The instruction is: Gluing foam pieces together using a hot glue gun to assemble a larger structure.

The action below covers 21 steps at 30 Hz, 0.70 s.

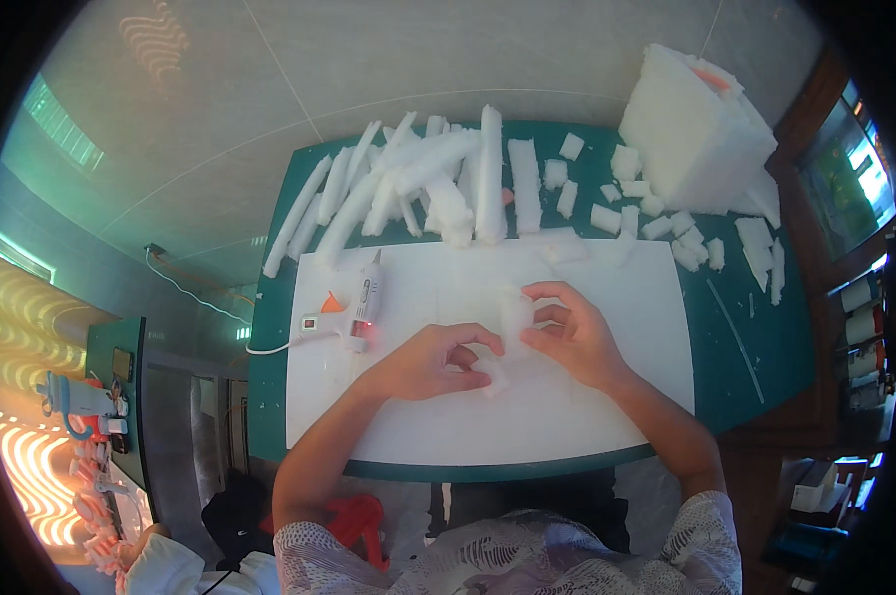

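Note:
My left hand [430,361] is closed, thumb and fingers pinching the edge of a small white foam piece [494,380]. Close beside it, my right hand [579,337] grips an upright white foam block [514,315] from its right side. The tip of my left index finger reaches close to that block; I cannot tell whether they touch. Both hands work above a white board [607,426], whose colour blends with the foam and blurs its outlines. Left of my hands, a white hot glue gun [361,309] with an orange trigger rests on the board, its cord running off to the left.
Long white foam strips [369,198] lie piled along the back of the green table [270,397]. Several small foam offcuts [607,218] are scattered at the back right, beside a large white foam block [696,139]. A red stool [354,521] stands below the front edge.

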{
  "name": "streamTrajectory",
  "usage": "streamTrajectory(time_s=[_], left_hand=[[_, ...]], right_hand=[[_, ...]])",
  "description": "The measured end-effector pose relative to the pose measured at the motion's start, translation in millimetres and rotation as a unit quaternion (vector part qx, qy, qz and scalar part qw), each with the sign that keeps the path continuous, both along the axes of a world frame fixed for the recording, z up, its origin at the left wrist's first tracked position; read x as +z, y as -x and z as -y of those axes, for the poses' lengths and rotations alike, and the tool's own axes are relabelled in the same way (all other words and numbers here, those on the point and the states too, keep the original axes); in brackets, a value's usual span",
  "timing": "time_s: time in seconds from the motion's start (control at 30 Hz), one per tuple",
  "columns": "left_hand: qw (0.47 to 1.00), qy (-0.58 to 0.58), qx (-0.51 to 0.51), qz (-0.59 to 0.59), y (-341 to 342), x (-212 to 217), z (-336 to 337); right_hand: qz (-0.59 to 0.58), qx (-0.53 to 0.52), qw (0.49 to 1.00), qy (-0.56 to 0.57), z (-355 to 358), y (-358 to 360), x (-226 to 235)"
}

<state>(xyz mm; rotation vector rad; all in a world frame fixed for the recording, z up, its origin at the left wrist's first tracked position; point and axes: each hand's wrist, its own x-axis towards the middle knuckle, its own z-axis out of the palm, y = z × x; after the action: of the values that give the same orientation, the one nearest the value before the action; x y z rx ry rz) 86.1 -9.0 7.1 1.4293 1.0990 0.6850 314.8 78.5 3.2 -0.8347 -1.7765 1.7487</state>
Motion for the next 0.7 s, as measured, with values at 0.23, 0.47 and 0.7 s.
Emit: streamTrajectory(time_s=[0.23,0.47,0.7], left_hand=[[1.0,0.0,-0.014,-0.022,3.8,-3.5,-2.2],[1.0,0.004,0.004,0.017,2.1,-11.8,-1.3],[1.0,-0.013,0.023,0.01,12.5,-21.5,6.9]], right_hand=[[-0.033,0.02,0.999,0.028,-1.0,1.0,-6.9],[-0.046,0.026,0.998,0.034,-1.9,-4.3,-6.7],[-0.076,0.038,0.996,-0.023,-2.7,6.5,-19.0]])
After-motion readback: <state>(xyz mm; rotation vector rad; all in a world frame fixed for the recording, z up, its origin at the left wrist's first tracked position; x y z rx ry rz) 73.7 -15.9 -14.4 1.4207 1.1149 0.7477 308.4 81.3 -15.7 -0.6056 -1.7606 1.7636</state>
